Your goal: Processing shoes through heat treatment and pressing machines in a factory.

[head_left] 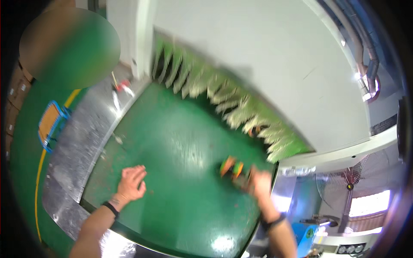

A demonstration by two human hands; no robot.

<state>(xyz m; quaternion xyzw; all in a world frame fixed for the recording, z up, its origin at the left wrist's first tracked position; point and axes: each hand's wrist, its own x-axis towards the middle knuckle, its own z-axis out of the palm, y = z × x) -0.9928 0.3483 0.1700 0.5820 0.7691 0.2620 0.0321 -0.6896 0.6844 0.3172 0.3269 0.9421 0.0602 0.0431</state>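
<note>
Right hand [260, 182] near an orange-and-green piece [232, 167]
Left hand [131, 184] empty, grip released; right grip too blurred to tell from here.

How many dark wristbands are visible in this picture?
2: the left band is on the wrist of the left hand, the right band on that of the right hand.

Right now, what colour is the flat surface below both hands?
The surface is green; head view.
</note>
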